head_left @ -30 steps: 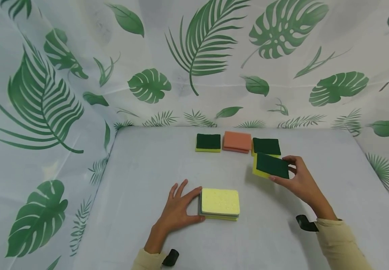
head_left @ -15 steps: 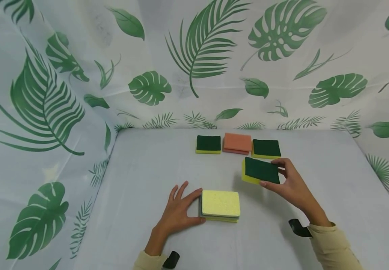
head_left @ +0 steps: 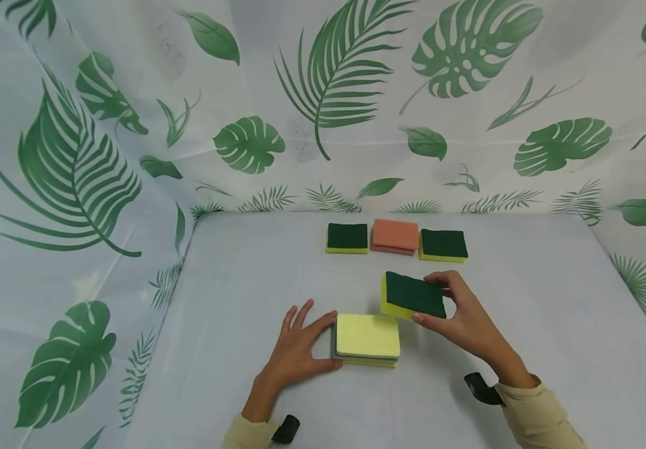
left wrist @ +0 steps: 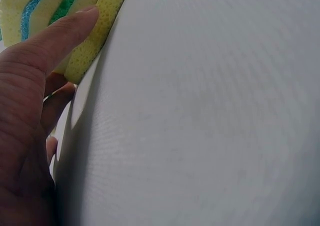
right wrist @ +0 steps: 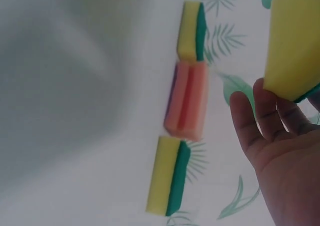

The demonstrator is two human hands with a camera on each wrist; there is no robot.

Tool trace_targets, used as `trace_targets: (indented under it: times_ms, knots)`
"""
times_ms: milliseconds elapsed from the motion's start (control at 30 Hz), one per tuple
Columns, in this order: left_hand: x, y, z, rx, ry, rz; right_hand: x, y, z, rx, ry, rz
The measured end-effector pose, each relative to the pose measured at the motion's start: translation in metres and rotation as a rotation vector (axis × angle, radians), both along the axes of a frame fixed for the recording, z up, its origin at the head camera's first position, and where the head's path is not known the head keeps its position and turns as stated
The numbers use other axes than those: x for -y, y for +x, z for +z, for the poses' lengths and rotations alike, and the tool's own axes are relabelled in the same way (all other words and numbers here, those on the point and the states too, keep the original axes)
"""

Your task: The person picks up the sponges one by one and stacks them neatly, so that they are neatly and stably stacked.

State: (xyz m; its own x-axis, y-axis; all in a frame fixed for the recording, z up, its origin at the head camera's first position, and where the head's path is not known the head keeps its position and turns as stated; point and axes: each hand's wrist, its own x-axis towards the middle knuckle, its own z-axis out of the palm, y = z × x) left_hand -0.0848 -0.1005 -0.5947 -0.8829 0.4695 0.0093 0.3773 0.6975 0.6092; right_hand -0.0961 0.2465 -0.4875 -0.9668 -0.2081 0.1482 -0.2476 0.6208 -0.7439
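My right hand [head_left: 471, 327] pinches a yellow sponge [head_left: 415, 293] with a dark green scouring top, thumb at the near edge and fingers at the far one. It is held tilted in the air, just behind and right of a sponge stack [head_left: 366, 337]. The stack has a pale yellow face on top. In the left wrist view, the stack [left wrist: 75, 5] shows yellow layers with blue and green ones between. My left hand [head_left: 295, 349] holds the stack's left end between thumb [left wrist: 65, 33] and forefinger, its other fingers spread.
Along the back of the white table [head_left: 233, 274] lie a green-topped sponge [head_left: 347, 237], an orange sponge pile [head_left: 395, 234] and another green-topped sponge [head_left: 443, 244]. A leaf-patterned curtain [head_left: 356, 125] rises behind and at both sides.
My right hand has carried the green-topped sponge left and nearer, from in front of the right back sponge to beside the stack. My left hand stays at the stack.
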Motion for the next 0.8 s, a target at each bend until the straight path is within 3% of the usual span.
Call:
trace_targets:
  times_ms: [500, 800]
  knots:
    - [-0.001, -0.001, 0.000, 0.002, -0.018, 0.001, 0.029, 0.011, -0.004, -0.097, -0.019, 0.122]
    - [-0.001, 0.000, 0.000, -0.010, -0.023, 0.000, 0.043, 0.018, -0.008, -0.044, -0.075, 0.161]
